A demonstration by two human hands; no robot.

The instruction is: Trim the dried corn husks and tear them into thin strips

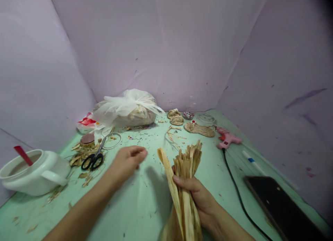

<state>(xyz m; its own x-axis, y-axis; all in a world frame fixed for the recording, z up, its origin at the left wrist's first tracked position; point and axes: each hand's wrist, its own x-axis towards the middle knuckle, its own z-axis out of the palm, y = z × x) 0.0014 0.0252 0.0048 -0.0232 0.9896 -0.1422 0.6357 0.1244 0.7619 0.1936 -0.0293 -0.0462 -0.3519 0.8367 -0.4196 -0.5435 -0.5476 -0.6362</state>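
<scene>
A bundle of dried corn husks (186,185) is gripped upright in my right hand (199,196), its cut ends pointing up and its lower end running out of view. One pale strip leans away from the bundle on the left. Above the table to the left of the husks, my left hand (130,159) has its fingers curled together, slightly blurred, with nothing visible in them. Black-handled scissors (94,159) lie to the left of that hand, on a pile of husk scraps (84,151).
At left stands a white pot (52,168) with a red stick. Behind are a knotted plastic bag (130,109), coiled braids (177,120) and a braided sole-shaped piece (199,129). A pink glue gun (229,137), its black cord (235,185), a pen (253,162) and a dark phone-like slab (281,208) lie right.
</scene>
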